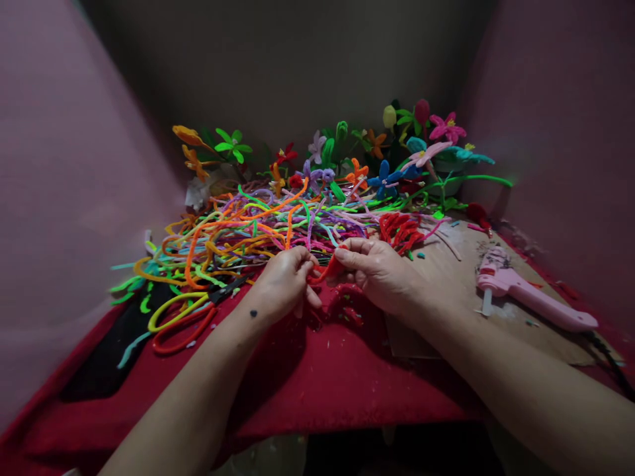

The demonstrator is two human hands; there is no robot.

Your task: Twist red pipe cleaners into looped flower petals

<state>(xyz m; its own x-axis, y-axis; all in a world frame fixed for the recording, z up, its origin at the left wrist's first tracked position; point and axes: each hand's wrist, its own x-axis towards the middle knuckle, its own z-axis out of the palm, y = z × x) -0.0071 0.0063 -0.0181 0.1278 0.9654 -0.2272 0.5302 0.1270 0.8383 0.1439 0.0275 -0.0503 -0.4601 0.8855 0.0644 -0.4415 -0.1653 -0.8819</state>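
Observation:
My left hand (285, 281) and my right hand (380, 271) meet at the middle of a red-covered table (307, 383). Both pinch a short bent red pipe cleaner (327, 270) that runs between their fingertips. Fingers of both hands are closed around it. Just behind the hands lies a big tangle of loose pipe cleaners (248, 231) in orange, green, yellow, pink and purple. A small bunch of red pipe-cleaner pieces (399, 230) sits beside my right hand's far side.
Finished pipe-cleaner flowers (397, 152) stand in a row along the back wall. A pink glue gun (526, 294) rests on a brown board (446, 277) at the right. Yellow and red loops (181, 320) lie at the left front. Pink walls close both sides.

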